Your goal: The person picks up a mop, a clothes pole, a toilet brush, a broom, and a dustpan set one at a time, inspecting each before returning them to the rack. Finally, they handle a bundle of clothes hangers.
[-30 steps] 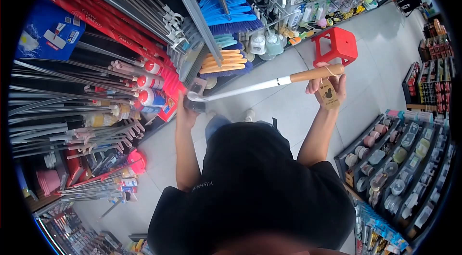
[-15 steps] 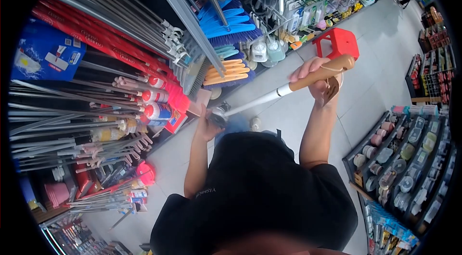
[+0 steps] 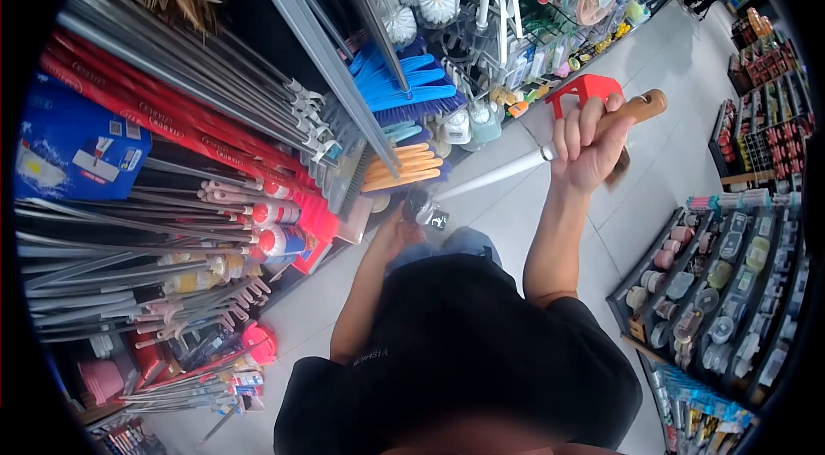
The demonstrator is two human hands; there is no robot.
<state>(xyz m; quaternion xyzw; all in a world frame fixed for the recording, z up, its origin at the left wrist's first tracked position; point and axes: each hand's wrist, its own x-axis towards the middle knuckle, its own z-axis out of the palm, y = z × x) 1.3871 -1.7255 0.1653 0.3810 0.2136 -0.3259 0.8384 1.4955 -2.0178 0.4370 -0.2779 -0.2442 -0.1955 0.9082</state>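
Note:
A long white rod (image 3: 498, 173) with a wooden handle (image 3: 643, 109) slants in front of my body. My right hand (image 3: 591, 146) is closed around the lower part of that handle, with the thumb on the near side. A brown tag (image 3: 618, 168) hangs beside the grip, partly behind the hand. At the rod's other end is a dark head (image 3: 418, 207) that looks wrapped in clear plastic, with a small black label (image 3: 439, 219). My left hand (image 3: 400, 232) is closed on this head; its fingers are partly hidden. The head's kind cannot be made out.
Blue brushes (image 3: 408, 85) and orange ones (image 3: 404, 165) hang on the rack ahead, below white toilet brushes (image 3: 437, 6). Mop poles (image 3: 172, 146) stick out at left. A red stool (image 3: 593, 87) stands on the floor. Shelves of containers (image 3: 722, 283) are at right.
The wooden handle has moved to the right with my right hand, whose grip now shows more of the thumb side. My left hand and the dark head have shifted slightly right.

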